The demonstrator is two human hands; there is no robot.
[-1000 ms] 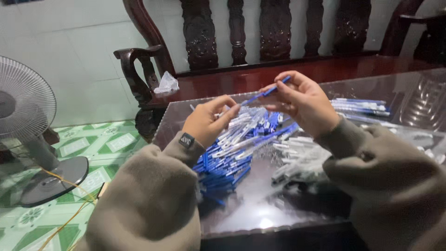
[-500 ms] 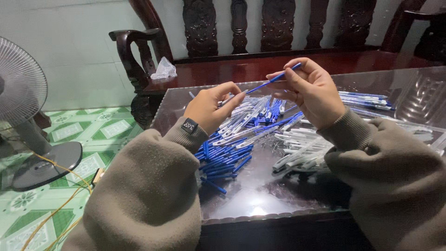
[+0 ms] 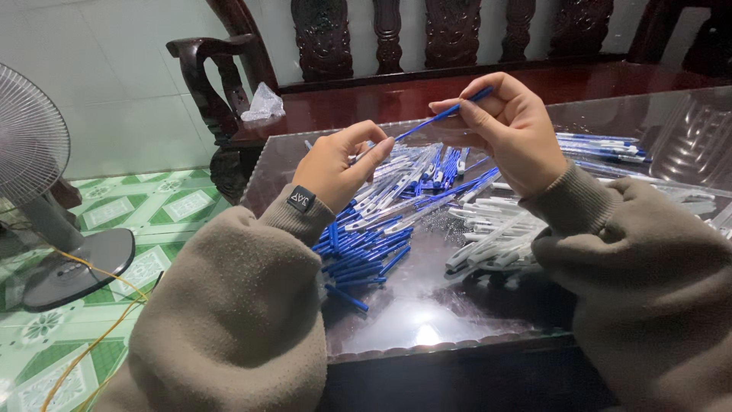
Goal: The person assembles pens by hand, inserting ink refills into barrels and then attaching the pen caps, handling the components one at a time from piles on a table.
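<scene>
Glass surface (image 3: 427, 336) low centre, reflective. Blue pens (image 3: 366, 255) heaped mid-frame, clear barrels (image 3: 496, 244) beside. Left hand (image 3: 339, 164) fingers pinched on near end of blue refill (image 3: 435, 118); right hand (image 3: 515, 126) fingers grip far end, above heap. Wooden bench (image 3: 396, 91) beyond; fan (image 3: 30, 152) far left.

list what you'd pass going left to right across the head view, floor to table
grey standing fan → yellow cable on the green tiled floor → crumpled clear plastic bag on the wooden bench → left hand → thin blue pen tube → right hand → row of finished pens at the far right
</scene>
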